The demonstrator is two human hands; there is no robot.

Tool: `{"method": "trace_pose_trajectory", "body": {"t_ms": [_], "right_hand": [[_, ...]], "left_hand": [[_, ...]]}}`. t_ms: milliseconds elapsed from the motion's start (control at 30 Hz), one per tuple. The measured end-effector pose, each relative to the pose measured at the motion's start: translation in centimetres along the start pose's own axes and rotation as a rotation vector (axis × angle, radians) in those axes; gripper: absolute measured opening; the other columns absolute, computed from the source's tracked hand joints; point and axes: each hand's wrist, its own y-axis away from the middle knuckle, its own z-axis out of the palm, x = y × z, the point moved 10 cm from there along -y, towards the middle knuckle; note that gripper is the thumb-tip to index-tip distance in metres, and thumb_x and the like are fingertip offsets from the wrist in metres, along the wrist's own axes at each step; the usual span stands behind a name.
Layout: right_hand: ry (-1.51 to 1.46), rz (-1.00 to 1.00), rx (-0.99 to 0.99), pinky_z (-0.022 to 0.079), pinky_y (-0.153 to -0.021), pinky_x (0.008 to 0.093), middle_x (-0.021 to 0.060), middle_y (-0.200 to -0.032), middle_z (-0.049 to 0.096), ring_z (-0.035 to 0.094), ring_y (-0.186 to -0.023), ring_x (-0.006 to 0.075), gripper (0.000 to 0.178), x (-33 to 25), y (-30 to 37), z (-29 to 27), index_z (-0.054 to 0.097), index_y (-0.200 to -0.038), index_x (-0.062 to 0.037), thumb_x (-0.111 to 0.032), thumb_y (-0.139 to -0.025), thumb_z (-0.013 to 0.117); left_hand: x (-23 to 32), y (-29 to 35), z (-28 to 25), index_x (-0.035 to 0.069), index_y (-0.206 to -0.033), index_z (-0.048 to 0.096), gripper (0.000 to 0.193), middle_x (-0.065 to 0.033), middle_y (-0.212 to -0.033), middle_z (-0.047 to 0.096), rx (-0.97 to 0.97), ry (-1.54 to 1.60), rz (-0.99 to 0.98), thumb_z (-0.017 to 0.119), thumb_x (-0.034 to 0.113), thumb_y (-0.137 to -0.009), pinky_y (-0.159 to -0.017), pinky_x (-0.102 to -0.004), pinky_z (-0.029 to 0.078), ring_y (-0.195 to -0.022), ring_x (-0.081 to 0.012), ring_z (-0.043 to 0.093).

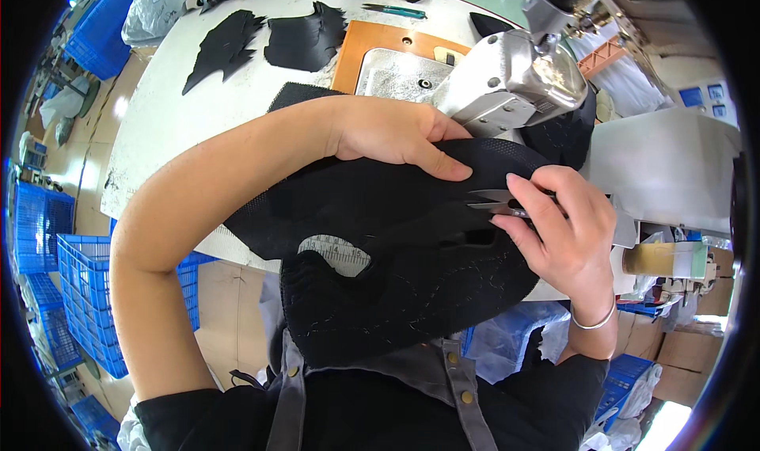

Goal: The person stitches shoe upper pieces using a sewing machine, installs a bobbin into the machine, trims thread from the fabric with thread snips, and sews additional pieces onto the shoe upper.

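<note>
The right hand [566, 221] is closed around small scissors [497, 207], thumb and fingers gripping them with the blades slightly apart over the black cloth [388, 285]. That cloth lies at the middle of the view, reaching toward six o'clock over the table's near edge. The left hand [400, 134], toward twelve, rests its thumb on the cloth; its other fingertips are hidden beside the sewing machine [514, 79], so I cannot tell whether they pinch anything. Blue baskets line the left side: one at eight [91, 308], one at nine [43, 225] and one at ten [95, 31], their contents too unclear to name. Between four and five, a blue tub [507, 340] holds clear plastic; near four, another blue basket [621, 384] has a clear bag [645, 392] at it. A pale box [665, 170] stands near three, its inside hidden. Toward eleven, black pieces [305, 38] lie on the white table [166, 110].
</note>
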Motion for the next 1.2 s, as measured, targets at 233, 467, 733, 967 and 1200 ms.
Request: {"method": "trace_pose_trajectory", "body": {"t_ms": [233, 467, 733, 967, 1200], "right_hand": [[-0.074, 0.097, -0.037, 0.047, -0.055, 0.0331, 0.0064, -0.086, 0.055, 0.059, -0.068, 0.0225, 0.045, 0.8, 0.0, 0.3, 0.067, -0.097, -0.0039, -0.015, -0.056, 0.082], [-0.144, 0.012, -0.058, 0.046, -0.054, 0.0323, 0.0061, -0.085, 0.057, 0.059, -0.067, 0.0218, 0.045, 0.6, -0.3, 0.7, 0.068, -0.097, -0.0064, -0.015, -0.055, 0.082], [-0.534, 0.088, -0.002, 0.043, -0.052, 0.0309, 0.0033, -0.079, 0.058, 0.058, -0.063, 0.02, 0.048, 1.9, 0.3, 0.4, 0.069, -0.099, -0.0078, -0.016, -0.054, 0.085], [-0.304, -0.022, -0.062, 0.041, -0.047, 0.0306, 0.0028, -0.072, 0.049, 0.054, -0.057, 0.0168, 0.035, -1.0, -1.7, 2.4, 0.065, -0.095, -0.0062, -0.009, -0.062, 0.077], [-0.539, 0.136, 0.078, 0.035, -0.042, 0.0285, 0.0029, -0.057, 0.05, 0.052, -0.047, 0.0179, 0.02, 0.2, -0.7, -0.2, 0.065, -0.076, -0.0062, -0.006, -0.063, 0.08]], "left_hand": [[-0.3, -0.2, 0.0, -0.003, -0.133, 0.049, 0.049, -0.0052, -0.12, 0.063, -0.048, 0.052, 0.027, 0.063, 0.023, -0.094, -0.093, -0.0244, 0.045, -0.103, -0.0082, 0.057], [-0.1, -0.3, 0.1, -0.003, -0.133, 0.048, 0.048, -0.005, -0.12, 0.062, -0.061, 0.028, 0.059, 0.062, 0.021, -0.094, -0.094, -0.0245, 0.045, -0.104, -0.0082, 0.057], [-0.1, -0.3, -0.2, -0.003, -0.131, 0.05, 0.047, -0.0057, -0.118, 0.063, -0.024, 0.039, 0.083, 0.063, 0.022, -0.094, -0.091, -0.0247, 0.047, -0.103, -0.0092, 0.058], [-0.3, -0.2, -0.1, -0.001, -0.13, 0.051, 0.044, -0.0048, -0.116, 0.064, -0.031, 0.038, 0.027, 0.064, 0.02, -0.093, -0.087, -0.0243, 0.049, -0.098, -0.0077, 0.06], [-1.1, -0.2, -0.7, -0.001, -0.13, 0.051, 0.044, -0.0043, -0.117, 0.064, 0.021, 0.071, 0.036, 0.063, 0.019, -0.093, -0.088, -0.0245, 0.049, -0.099, -0.0078, 0.06]]}}
